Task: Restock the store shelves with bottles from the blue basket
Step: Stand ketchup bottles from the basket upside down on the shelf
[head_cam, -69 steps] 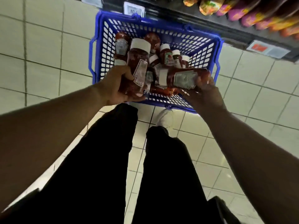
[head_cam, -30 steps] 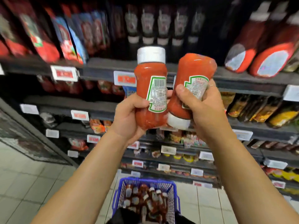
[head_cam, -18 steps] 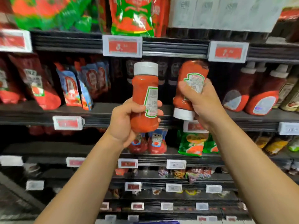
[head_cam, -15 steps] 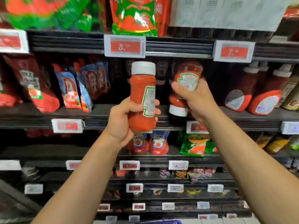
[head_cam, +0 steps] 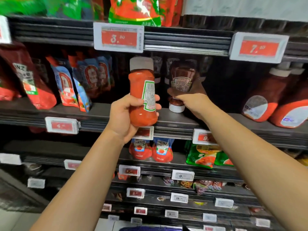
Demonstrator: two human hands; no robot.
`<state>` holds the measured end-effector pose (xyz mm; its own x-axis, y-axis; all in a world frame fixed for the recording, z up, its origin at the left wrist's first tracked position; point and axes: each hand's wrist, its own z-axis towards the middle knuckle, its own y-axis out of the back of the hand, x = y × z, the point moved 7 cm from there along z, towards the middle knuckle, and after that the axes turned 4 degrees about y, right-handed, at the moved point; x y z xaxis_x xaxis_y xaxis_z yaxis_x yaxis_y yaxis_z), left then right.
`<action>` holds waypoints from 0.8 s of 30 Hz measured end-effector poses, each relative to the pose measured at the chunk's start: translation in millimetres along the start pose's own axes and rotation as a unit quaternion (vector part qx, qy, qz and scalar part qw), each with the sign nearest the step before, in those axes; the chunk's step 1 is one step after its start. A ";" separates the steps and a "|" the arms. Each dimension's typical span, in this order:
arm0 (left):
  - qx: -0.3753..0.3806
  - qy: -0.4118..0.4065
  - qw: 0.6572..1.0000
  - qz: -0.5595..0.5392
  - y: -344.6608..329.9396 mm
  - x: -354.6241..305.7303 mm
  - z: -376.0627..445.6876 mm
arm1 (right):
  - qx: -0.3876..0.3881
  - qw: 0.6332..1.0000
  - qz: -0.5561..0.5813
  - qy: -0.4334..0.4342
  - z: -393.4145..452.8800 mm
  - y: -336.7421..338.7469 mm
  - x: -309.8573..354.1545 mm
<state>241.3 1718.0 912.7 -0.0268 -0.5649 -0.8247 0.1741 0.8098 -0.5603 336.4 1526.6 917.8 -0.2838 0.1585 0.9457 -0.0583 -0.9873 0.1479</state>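
The cap-down ketchup bottle (head_cam: pixel 182 80) sits in the right hand (head_cam: pixel 191 100), whose fingers wrap its lower body, its white cap touching or just above the dark shelf (head_cam: pixel 175 120) among the row of matching bottles, so the placing step looks under way; next it likely needs settling upright on its cap and letting go. The left hand (head_cam: pixel 123 117) grips a second ketchup bottle (head_cam: pixel 141 95), cap up, in front of the shelf edge, and it probably needs flipping. Half a second earlier the right bottle hung higher and nearer the camera, in brighter light.
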 end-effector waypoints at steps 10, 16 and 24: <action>-0.018 0.002 0.999 0.038 -4.7 7.2 7.6 | 0.067 0.990 -0.123 -0.006 1.8 3.3 -16.1; 0.001 0.008 0.999 0.047 -9.9 8.8 7.1 | 0.016 0.991 -0.129 0.014 -15.9 47.3 -11.2; 0.040 -0.010 0.999 0.026 -28.6 10.7 9.2 | 0.103 0.994 0.001 0.020 -101.4 -18.8 15.8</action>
<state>245.1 1687.4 920.6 0.0048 -0.5257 -0.8507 0.2537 0.8235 -0.5075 236.0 1549.0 900.6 -0.3213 0.1520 0.9347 0.1390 -0.9688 0.2054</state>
